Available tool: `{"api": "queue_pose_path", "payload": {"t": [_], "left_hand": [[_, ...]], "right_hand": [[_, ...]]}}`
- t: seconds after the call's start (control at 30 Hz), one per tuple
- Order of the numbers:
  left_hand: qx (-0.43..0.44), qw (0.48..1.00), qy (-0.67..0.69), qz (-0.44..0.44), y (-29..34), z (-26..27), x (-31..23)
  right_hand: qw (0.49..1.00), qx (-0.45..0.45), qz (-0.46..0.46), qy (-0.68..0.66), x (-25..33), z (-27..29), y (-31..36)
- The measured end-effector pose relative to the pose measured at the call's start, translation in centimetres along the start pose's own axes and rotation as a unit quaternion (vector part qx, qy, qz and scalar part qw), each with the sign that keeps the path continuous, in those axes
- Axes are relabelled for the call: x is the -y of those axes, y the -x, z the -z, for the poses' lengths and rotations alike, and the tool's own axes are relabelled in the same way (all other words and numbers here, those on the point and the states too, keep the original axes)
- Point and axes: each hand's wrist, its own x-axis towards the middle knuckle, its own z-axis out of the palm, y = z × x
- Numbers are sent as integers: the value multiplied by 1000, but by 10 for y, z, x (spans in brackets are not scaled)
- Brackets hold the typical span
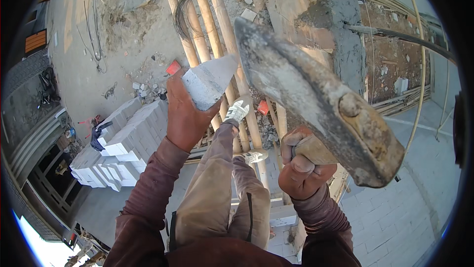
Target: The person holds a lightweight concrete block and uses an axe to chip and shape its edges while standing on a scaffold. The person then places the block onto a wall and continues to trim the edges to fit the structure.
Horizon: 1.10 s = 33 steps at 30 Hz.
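Block piece [205, 85], clasped by half-curled left hand [189, 113]; hatchet [306, 87], gripped in tightly closed right hand [307, 164]; trimming is apparently being done, an aimed blow seemingly required.

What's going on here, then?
A person holds a pale, angular piece of block up in the left hand. The right hand grips a hand tool with a broad, worn metal head. The two overlap in this view, so I can't tell whether they touch. The person's shoes appear to rest on long wooden poles, and a stack of white blocks stands off to the left.
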Motion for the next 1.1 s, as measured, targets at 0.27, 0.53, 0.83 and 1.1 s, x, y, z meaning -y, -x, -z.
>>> {"api": "queue_pose_path", "payload": {"t": [0.27, 0.53, 0.83, 1.1], "left_hand": [[-17, 987, -142, -72, -3, 1, -21], [-18, 986, -143, -86, -3, -1, -27], [-29, 985, -138, -96, -1, -7, -28], [-21, 989, -118, -84, -1, 2, -24]], "right_hand": [[977, 72, -130, 149, 0, -3, -31], [930, 149, -164, 293, -42, -25, -29], [945, 97, -78, 303, -44, -44, -36], [996, -30, 36, 81, 3, -37, -56]]}}
